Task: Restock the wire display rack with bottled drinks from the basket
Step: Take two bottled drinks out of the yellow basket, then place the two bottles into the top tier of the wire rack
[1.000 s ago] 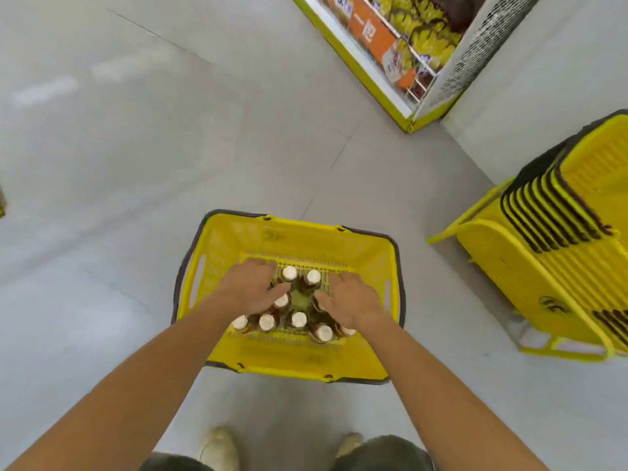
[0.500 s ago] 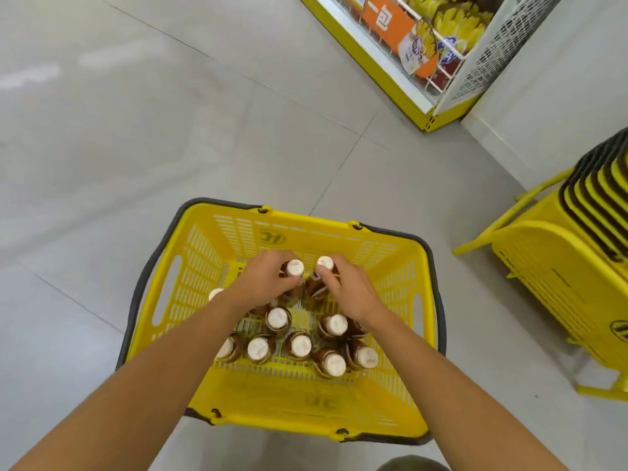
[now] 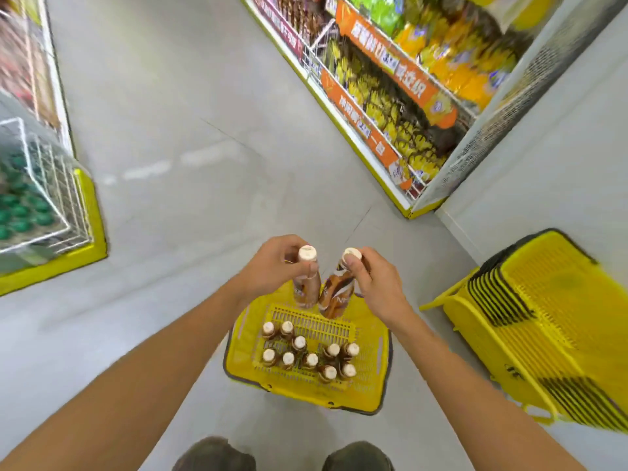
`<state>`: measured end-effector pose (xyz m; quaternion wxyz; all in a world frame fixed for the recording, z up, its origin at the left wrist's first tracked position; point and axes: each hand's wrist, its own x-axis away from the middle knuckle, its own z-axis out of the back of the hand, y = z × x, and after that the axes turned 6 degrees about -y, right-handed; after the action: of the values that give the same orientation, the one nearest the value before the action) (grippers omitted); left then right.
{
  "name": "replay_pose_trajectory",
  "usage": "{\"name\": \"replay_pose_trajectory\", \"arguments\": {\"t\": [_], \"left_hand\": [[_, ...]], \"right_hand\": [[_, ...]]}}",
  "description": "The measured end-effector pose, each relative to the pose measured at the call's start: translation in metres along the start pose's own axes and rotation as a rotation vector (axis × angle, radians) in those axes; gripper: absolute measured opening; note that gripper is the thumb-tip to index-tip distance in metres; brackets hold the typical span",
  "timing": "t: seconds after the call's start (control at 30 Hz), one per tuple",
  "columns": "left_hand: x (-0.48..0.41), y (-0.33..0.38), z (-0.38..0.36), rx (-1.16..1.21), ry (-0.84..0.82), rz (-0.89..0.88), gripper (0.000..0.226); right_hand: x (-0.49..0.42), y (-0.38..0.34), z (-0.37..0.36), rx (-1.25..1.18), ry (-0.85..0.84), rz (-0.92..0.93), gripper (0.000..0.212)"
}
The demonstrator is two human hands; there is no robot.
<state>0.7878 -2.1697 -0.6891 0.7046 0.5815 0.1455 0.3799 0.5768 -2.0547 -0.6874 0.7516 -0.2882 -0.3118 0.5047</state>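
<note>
A yellow basket [image 3: 370, 392] sits on the floor in front of my feet, with several brown bottles [image 3: 310, 361] with white caps standing in it. My left hand [image 3: 272, 266] grips one brown bottle [image 3: 307, 287] by its neck, lifted well above the basket. My right hand [image 3: 373, 283] holds a second brown bottle [image 3: 334, 297] by its cap end, tilted, beside the first. A white wire display rack [image 3: 51, 185] with green-capped bottles stands at the far left on a yellow base.
A stack of nested yellow baskets [image 3: 550, 328] stands at the right against a white wall [image 3: 543, 158]. A long shelf [image 3: 390, 83] of yellow and orange packets runs along the upper right. Grey floor [image 3: 176, 137] lies between the shelf and the wire rack.
Both hands have risen out of the basket, each lifting a bottle. The view has tilted up, bringing the wire rack and the shelf into sight.
</note>
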Motion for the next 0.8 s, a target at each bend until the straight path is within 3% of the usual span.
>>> {"name": "replay_pose_trajectory", "arguments": {"t": [0.1,0.2,0.3,0.4,0.47,0.57,0.8], "left_hand": [[0.055,0.146,0.067,0.001,0.036,-0.001,0.021],[0.110,0.279,0.138,-0.001,0.109,-0.006,0.034],[0.164,0.376,0.201,-0.017,0.239,-0.009,0.051],[0.215,0.447,0.251,-0.078,0.416,-0.041,0.052],[0.250,0.477,0.277,-0.110,0.531,-0.082,0.046],[0.301,0.495,0.307,-0.143,0.695,-0.098,0.041],[0.413,0.483,0.383,-0.177,0.953,-0.047,0.047]], "right_hand": [[0.027,-0.150,0.088,0.041,-0.018,0.079,0.020],[0.037,-0.283,0.159,0.036,-0.056,0.202,0.040],[0.047,-0.399,0.208,0.045,-0.099,0.330,0.046],[0.059,-0.496,0.236,0.007,-0.077,0.460,0.043],[0.068,-0.547,0.241,0.003,-0.072,0.547,0.041],[0.080,-0.606,0.232,-0.011,-0.089,0.622,0.053],[0.108,-0.724,0.146,0.012,-0.159,0.802,0.057]]}}
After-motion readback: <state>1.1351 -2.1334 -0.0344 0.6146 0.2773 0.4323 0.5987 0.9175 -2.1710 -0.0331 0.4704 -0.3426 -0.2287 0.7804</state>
